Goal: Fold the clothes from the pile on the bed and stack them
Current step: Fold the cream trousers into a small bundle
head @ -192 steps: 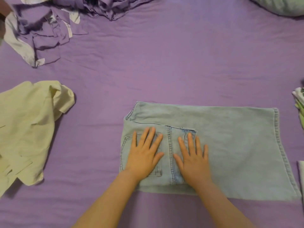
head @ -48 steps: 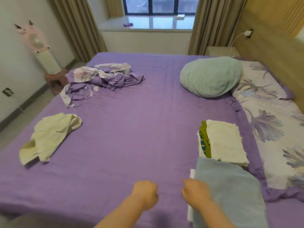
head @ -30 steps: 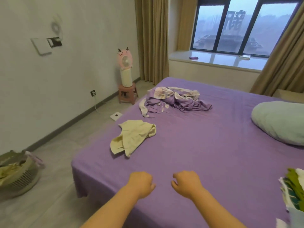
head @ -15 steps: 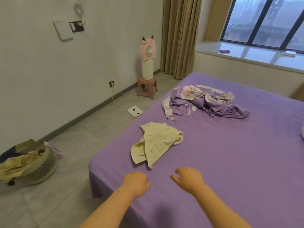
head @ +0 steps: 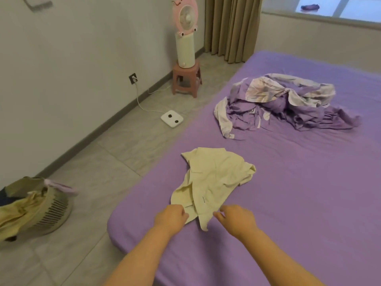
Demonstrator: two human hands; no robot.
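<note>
You are standing at the corner of the bed [head: 299, 193], its purple sheet lying smooth, with the crumpled cream shirt [head: 214, 180] near that corner and the purple pile of clothes [head: 284, 102] sitting well beyond it. Your left hand [head: 172, 218] is curling at the shirt's near hem, though I cannot tell whether its grip is holding cloth, while your right hand [head: 237, 220] is hovering just beside the hem, fingers loosely curled and holding nothing. On the grey tiled floor [head: 99, 159] a laundry basket [head: 39, 209] is sitting at the left, and a pink fan [head: 185, 36] is standing on a stool [head: 186, 79] by the curtain [head: 232, 27]

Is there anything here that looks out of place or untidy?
Mostly expected mess. The pale yellow shirt lies crumpled near the bed's edge, at both hands. The purple bedding heap is bunched up. On the floor, clothes spill over the rim of a laundry basket.
</note>
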